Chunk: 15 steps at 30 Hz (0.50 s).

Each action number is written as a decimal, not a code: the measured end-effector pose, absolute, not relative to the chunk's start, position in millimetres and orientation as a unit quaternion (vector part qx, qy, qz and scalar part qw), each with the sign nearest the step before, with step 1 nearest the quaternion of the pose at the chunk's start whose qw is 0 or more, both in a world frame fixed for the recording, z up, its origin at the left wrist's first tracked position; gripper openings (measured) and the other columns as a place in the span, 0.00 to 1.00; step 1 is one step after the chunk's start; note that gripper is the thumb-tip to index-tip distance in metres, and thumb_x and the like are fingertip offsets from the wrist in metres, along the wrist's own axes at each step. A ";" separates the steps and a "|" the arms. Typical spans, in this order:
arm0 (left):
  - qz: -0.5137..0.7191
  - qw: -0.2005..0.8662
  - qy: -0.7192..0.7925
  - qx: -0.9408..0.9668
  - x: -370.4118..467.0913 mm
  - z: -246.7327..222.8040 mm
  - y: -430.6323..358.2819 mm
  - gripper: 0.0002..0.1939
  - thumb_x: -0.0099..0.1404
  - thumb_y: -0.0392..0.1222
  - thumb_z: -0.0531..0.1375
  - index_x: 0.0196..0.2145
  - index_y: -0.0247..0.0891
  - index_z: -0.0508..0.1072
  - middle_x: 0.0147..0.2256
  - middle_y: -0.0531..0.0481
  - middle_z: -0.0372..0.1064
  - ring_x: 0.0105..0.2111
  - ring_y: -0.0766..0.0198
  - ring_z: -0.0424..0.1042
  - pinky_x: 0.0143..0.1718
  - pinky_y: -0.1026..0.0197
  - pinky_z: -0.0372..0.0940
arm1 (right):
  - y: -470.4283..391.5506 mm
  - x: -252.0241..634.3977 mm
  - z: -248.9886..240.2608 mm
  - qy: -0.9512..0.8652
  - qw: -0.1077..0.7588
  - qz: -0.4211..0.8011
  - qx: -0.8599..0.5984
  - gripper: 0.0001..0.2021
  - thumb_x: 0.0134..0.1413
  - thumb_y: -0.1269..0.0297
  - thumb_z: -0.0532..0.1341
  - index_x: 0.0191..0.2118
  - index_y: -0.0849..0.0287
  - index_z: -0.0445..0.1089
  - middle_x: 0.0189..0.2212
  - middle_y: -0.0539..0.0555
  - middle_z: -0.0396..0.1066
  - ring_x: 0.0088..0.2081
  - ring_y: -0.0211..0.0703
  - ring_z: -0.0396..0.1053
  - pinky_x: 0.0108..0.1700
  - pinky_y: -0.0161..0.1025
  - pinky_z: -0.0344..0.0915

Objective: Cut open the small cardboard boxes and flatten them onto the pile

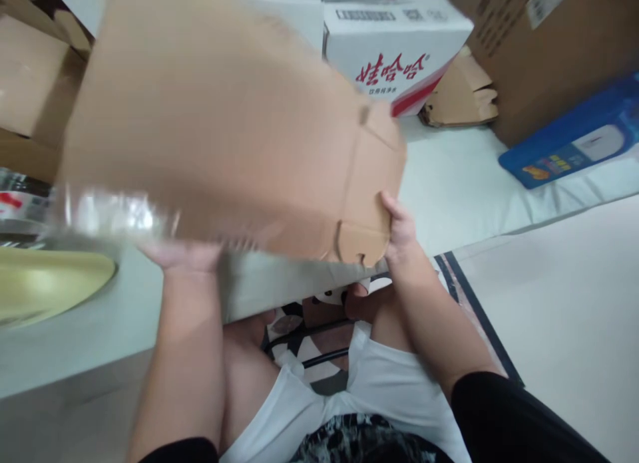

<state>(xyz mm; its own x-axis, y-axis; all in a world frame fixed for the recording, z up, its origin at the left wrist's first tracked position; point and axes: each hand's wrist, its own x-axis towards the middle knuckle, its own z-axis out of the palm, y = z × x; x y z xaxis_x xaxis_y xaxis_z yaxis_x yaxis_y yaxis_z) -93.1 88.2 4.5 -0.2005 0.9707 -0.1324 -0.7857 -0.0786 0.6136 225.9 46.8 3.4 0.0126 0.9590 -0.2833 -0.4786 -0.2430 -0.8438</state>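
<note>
A large brown cardboard box (214, 124) is lifted in front of me, tilted and blurred by motion. Clear tape shines along its lower left edge, and flaps with notches stick out at its right end. My left hand (184, 255) supports the lower edge from beneath, its fingers mostly hidden under the cardboard. At the right end, my right hand (400, 229) grips the flap, with the thumb on the near face and the other fingers out of sight behind it.
Beyond the cardboard stands a white box with red lettering (394, 57). Folded cardboard pieces (462, 94), a big brown carton (564, 57) and a blue package (574, 140) are at the right. A yellow-green dish (54, 283) sits at the left on the pale covered table (449, 177).
</note>
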 end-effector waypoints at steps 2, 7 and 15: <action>0.716 0.620 0.294 0.126 -84.3 11.6 92.1 0.28 0.68 0.70 0.50 0.38 0.43 0.73 0.38 0.48 0.77 0.42 0.54 0.77 0.46 0.48 0.74 | 49.3 249.6 8.5 -0.262 0.626 0.587 -0.441 0.27 0.42 0.39 0.71 0.43 0.51 0.73 0.35 0.53 0.80 0.40 0.54 0.79 0.42 0.53 0.78; 0.689 0.643 0.325 0.084 -71.0 22.6 88.7 0.24 0.68 0.64 0.48 0.36 0.43 0.73 0.34 0.45 0.77 0.38 0.54 0.77 0.40 0.49 0.73 | 56.2 331.0 50.2 -0.223 0.736 0.435 -0.468 0.10 0.52 0.53 0.64 0.34 0.54 0.68 0.17 0.43 0.63 0.14 0.30 0.46 0.14 0.31 0.45; 0.692 0.606 0.387 0.061 -60.3 25.7 93.6 0.24 0.60 0.63 0.50 0.31 0.39 0.71 0.28 0.46 0.74 0.27 0.55 0.74 0.29 0.50 0.72 | 113.8 418.3 97.3 -0.104 0.774 0.242 -0.576 0.19 0.72 0.65 0.47 0.27 0.57 0.63 0.16 0.42 0.55 0.13 0.24 0.40 0.14 0.24 0.38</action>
